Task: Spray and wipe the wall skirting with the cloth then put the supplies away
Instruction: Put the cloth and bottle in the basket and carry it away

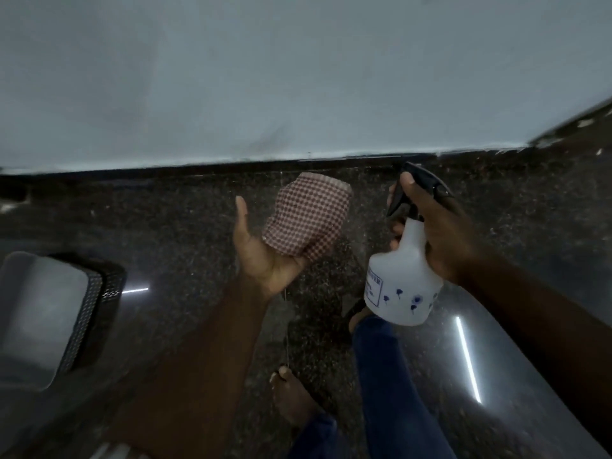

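Note:
My left hand [261,256] is palm up in the middle of the view, its fingers wrapped in a red-and-white checked cloth [308,220]; a thread hangs from the cloth. My right hand [437,226] grips the neck of a white spray bottle [402,279] with blue flower print and a black trigger head, the nozzle pointing at the wall. The dark speckled stone skirting [165,193] runs across the view under the pale wall [298,77]. Both hands hover just in front of the skirting.
A grey plastic basket [49,309] with a mesh side sits on the glossy dark floor at the left. My jeans-clad leg [390,385] and bare foot [294,395] are below the hands. The skirting turns a corner at the far right.

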